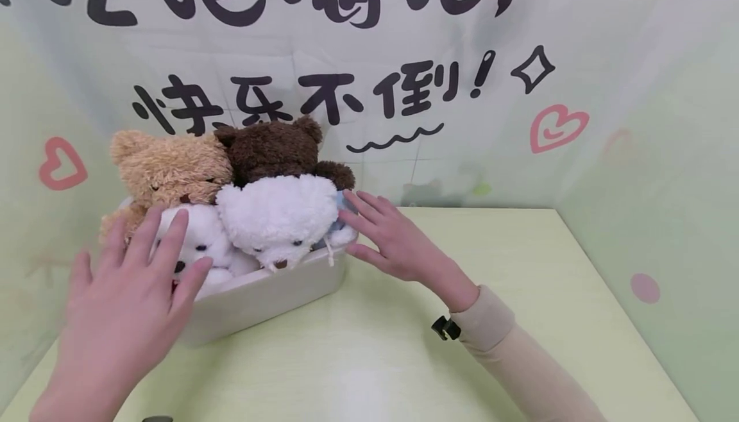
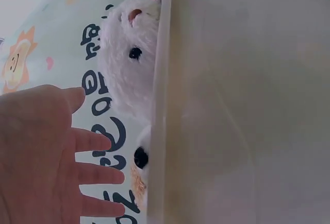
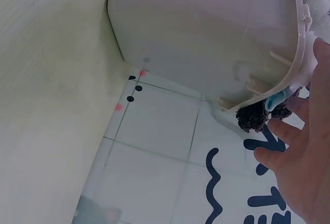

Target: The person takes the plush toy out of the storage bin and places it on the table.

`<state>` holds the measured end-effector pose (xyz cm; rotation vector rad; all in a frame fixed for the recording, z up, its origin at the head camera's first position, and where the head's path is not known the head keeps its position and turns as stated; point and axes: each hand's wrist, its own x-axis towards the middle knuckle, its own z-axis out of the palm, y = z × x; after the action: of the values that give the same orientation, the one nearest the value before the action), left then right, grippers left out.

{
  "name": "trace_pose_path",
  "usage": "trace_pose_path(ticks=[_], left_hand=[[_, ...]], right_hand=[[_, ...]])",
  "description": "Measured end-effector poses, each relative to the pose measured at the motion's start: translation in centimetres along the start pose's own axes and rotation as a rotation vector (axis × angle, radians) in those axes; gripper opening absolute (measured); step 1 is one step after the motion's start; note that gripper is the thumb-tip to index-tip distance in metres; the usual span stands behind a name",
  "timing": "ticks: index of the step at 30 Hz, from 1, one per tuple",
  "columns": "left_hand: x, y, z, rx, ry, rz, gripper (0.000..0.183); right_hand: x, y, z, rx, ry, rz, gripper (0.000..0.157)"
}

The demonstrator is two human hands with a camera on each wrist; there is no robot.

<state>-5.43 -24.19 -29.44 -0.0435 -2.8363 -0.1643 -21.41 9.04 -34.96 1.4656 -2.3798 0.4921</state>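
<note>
A white plastic bin (image 1: 271, 303) stands on the table, filled with plush toys. At its back sit a tan teddy bear (image 1: 173, 162) and a dark brown teddy bear (image 1: 271, 149). In front are a white fluffy bear (image 1: 277, 213) with some blue cloth at its side and a smaller white plush (image 1: 204, 233) with a black nose. My left hand (image 1: 129, 294), fingers spread, is over the bin's left end and overlaps the smaller white plush. My right hand (image 1: 392, 236) reaches in at the right end, fingers extended, fingertips right at the white bear's blue cloth.
The pale yellow-green tabletop (image 1: 462, 261) runs right of the bin to a side wall (image 1: 646, 152). Behind it rises a back wall (image 1: 392, 43) with black lettering and hearts. A small black clip (image 1: 446, 328) shows by the right sleeve (image 1: 491, 326).
</note>
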Motion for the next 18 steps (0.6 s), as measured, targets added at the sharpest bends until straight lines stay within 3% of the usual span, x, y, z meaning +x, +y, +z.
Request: trace_pose_path(ticks=[8, 13, 18], left_hand=[[-1.3, -2.3, 2.2, -0.001, -0.026, -0.048, 0.079], [-1.4, -2.7, 3.5, -0.036, 0.017, -0.046, 0.080], [-1.2, -3.2, 4.2, -0.095, 0.061, -0.017, 0.080]], right_hand=[[0.1, -0.5, 1.0, -0.012, 0.032, -0.058, 0.061], [0.4, -0.7, 1.7, -0.058, 0.087, -0.099, 0.066], [0.5, -0.7, 2.4, -0.104, 0.181, -0.131, 0.056]])
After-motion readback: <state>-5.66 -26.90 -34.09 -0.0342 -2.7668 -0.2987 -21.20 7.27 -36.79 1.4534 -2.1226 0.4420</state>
